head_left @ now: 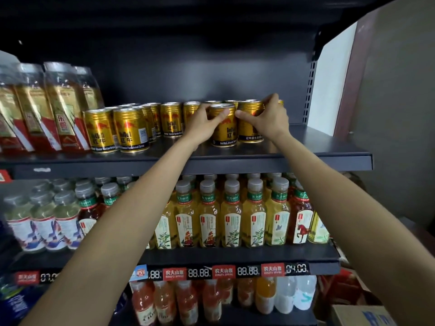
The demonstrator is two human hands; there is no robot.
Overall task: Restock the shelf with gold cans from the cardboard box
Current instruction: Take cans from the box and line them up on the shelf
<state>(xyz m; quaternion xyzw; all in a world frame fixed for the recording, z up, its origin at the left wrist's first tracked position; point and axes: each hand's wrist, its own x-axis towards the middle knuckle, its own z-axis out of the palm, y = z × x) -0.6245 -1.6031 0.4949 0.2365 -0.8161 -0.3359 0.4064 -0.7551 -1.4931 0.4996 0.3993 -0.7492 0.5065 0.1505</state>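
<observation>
From the head camera we see both arms reaching up to the dark top shelf (306,158). Our left hand (203,124) curls round a gold Red Bull can (223,130) standing upright near the shelf's front edge, thumb across its upper wall. Our right hand (268,118) grips the neighbouring gold can (249,128) just to its right, touching it. More gold cans (129,130) line the shelf leftward. The cardboard box (357,315) sits at the bottom right corner.

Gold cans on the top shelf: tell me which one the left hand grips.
The front can right of centre, standing forward of its neighbours; the left hand wraps its left side, unlike the can the right hand grips.
</observation>
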